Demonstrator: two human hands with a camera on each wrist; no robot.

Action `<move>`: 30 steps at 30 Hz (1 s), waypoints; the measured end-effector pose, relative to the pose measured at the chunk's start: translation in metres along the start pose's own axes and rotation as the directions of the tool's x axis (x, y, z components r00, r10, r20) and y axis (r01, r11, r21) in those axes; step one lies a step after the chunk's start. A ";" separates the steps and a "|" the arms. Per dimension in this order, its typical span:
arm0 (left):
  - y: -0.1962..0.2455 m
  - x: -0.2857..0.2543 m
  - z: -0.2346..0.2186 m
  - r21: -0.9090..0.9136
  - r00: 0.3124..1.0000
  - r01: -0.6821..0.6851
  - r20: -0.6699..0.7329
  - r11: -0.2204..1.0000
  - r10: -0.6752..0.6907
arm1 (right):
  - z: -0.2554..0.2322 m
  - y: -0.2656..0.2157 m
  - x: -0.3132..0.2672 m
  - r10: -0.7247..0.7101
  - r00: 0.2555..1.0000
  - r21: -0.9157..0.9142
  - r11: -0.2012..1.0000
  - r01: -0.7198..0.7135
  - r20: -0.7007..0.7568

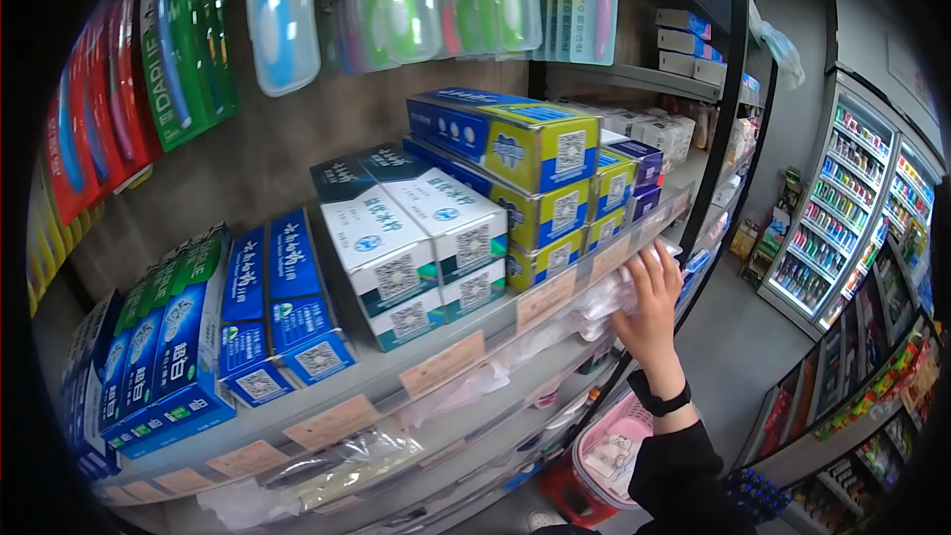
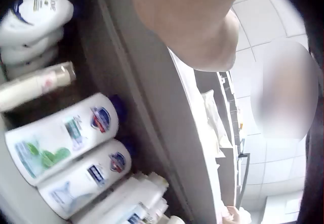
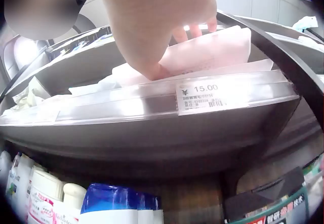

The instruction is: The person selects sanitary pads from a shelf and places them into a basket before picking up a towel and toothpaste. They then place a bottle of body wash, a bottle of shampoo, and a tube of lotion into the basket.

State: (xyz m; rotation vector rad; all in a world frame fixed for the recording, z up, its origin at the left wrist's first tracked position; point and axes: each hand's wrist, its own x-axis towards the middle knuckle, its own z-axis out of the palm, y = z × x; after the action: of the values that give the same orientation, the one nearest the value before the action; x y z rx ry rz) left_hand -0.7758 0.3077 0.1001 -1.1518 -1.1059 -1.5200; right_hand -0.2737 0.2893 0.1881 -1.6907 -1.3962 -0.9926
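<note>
My right hand (image 1: 649,292) reaches down to the shelf below the toothpaste boxes, with a black band on its wrist. In the right wrist view it holds a pale pink soft packet (image 3: 212,49), the thumb in front and the fingers over its far side. A price label (image 3: 212,97) reading 15.00 sits on the shelf edge just below. Only the heel and lower part of my left hand (image 2: 192,21) show at the top of the left wrist view; its fingers are out of frame. White bottles (image 2: 68,133) stand on a shelf near it.
Blue toothpaste boxes (image 1: 168,367), white boxes (image 1: 411,228) and yellow-blue boxes (image 1: 515,144) line the upper shelf. Toothbrush packs (image 1: 282,15) hang above. A pink basket (image 1: 622,416) stands low near the shelf end, by a black post (image 1: 728,89). Drink fridges (image 1: 842,208) stand across the aisle.
</note>
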 end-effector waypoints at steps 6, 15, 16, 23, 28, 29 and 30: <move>0.042 -0.007 0.018 -0.048 0.989 -0.015 0.144 0.999 0.022 | 0.007 0.015 0.007 -0.149 0.989 -0.041 0.988 0.148 -0.003; 0.026 -0.037 0.032 -0.001 0.989 -0.005 0.149 1.000 0.005 | -0.055 0.036 -0.038 -0.194 0.969 -0.041 0.981 0.190 -0.155; 0.020 -0.040 0.033 0.009 0.993 -0.034 0.117 0.999 0.033 | -0.067 0.038 -0.044 -0.183 0.965 -0.025 0.983 0.182 -0.186; 0.008 -0.046 0.038 0.008 0.990 -0.130 0.066 0.992 0.129 | -0.146 0.077 -0.095 -0.178 0.924 0.051 0.977 0.207 -0.337; 0.005 -0.048 0.042 0.011 0.992 -0.128 0.018 0.992 0.128 | -0.163 0.065 -0.114 0.289 0.891 0.323 0.930 -0.174 -0.350; 0.001 -0.049 0.042 0.010 0.991 -0.132 0.033 0.991 0.132 | -0.172 0.068 -0.124 0.393 0.892 0.348 0.887 -0.304 -0.222; -0.001 -0.049 0.044 -0.009 0.989 -0.147 0.007 0.989 0.147 | -0.175 0.069 -0.128 0.446 0.888 0.383 0.844 -0.376 -0.111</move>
State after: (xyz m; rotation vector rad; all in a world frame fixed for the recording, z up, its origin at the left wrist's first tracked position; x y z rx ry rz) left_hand -0.7613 0.3578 0.0595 -1.2185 -0.9979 -1.4086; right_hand -0.2407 0.0682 0.1482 -1.4882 -0.9506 -0.5993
